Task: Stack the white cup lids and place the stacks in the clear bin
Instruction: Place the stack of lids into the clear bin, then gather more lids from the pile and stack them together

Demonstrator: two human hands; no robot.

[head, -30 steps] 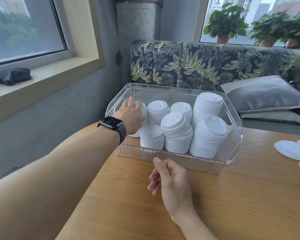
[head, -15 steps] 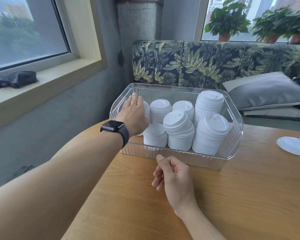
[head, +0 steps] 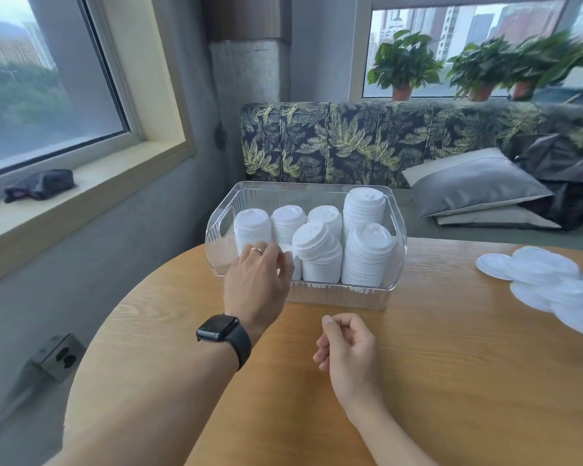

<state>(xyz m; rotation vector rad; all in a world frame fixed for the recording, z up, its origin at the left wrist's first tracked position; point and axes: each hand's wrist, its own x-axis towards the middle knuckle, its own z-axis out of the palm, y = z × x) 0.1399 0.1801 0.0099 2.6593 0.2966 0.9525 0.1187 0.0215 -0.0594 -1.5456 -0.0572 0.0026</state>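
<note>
The clear bin (head: 396, 210) stands on the wooden table (head: 451, 364) and holds several stacks of white cup lids (head: 367, 253). The far-left stack (head: 252, 227) stands upright by the bin's handle cut-out. My left hand (head: 256, 284), with a ring and a black watch, hovers at the bin's near left corner, empty, fingers loosely spread, in front of a short stack. My right hand (head: 345, 344) rests over the table in front of the bin, fingers curled into a loose fist with nothing in it. Loose white lids (head: 532, 274) lie at the table's right edge.
A leaf-print sofa (head: 350, 142) with a grey cushion (head: 475, 181) sits behind the table. The window sill (head: 91, 186) at left carries a dark pouch (head: 39, 185). Potted plants (head: 404, 65) line the far window. A metal floor socket (head: 58, 356) is lower left.
My left hand has come out of the bin toward me, leaving the far-left stack standing. My right hand has drawn back slightly from the bin's front wall. The view has tilted.
</note>
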